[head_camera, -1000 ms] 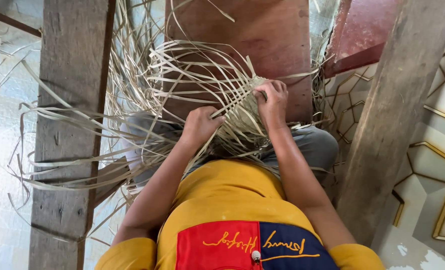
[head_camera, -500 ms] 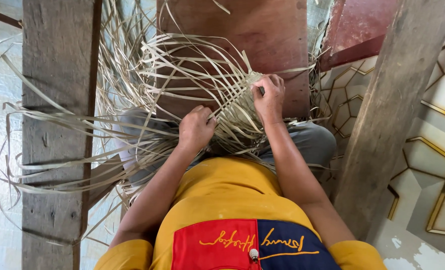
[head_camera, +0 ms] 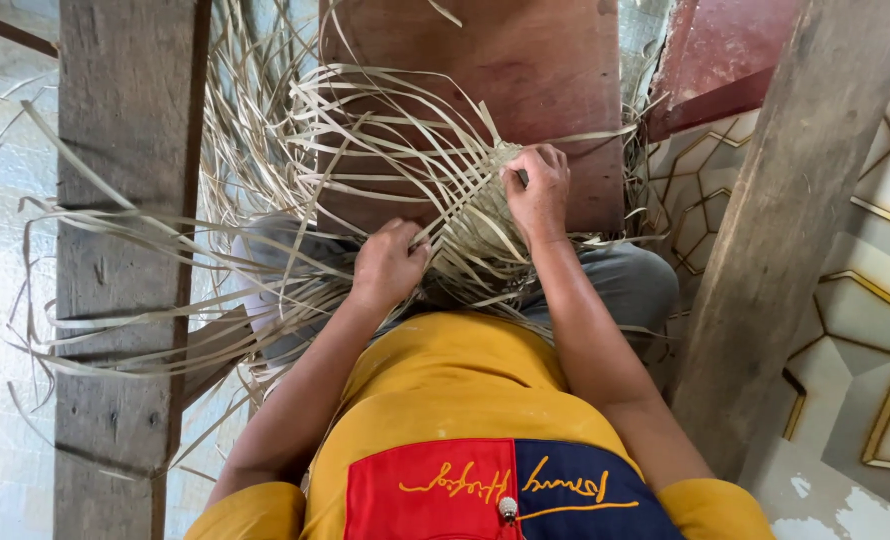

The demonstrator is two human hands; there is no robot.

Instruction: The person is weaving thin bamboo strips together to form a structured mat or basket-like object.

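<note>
- Two hands at work on one half-woven basket [head_camera: 465, 215] of pale flat strips, resting in the person's lap at the centre of the view, so that both hands reach it without stretching.
- Left hand [head_camera: 390, 265]: at about 7 o'clock of the woven patch, fingers curled shut around a few strips, seemingly pinning the finished weave steady against the lap.
- Right hand [head_camera: 537, 190]: at about 2 o'clock of the patch, fingertips pinched closed on a single strip at the weave's upper edge, placed where the next crossing would sit.
- Loose strips [head_camera: 165, 240]: unwoven ends fan out from the patch toward 9 and 11 o'clock, left long and free, likely so each can be picked up in turn.
- Grey trousers [head_camera: 625, 285]: knees spread under the work, serving as its support.
- Yellow shirt [head_camera: 465, 380] with red and dark blue panels, at 6 o'clock, nearest the camera.
- Reddish-brown board [head_camera: 525, 70]: flat behind the basket at 12 o'clock, the strips arching over it.
- Weathered wooden post [head_camera: 125, 250]: upright at 9 o'clock, strips trailing across it.
- Second wooden beam [head_camera: 795, 200]: slanting at 3 o'clock, just beside the right forearm.
- Patterned tile floor [head_camera: 865, 310]: hexagon outlines in gold, at 4 o'clock.
</note>
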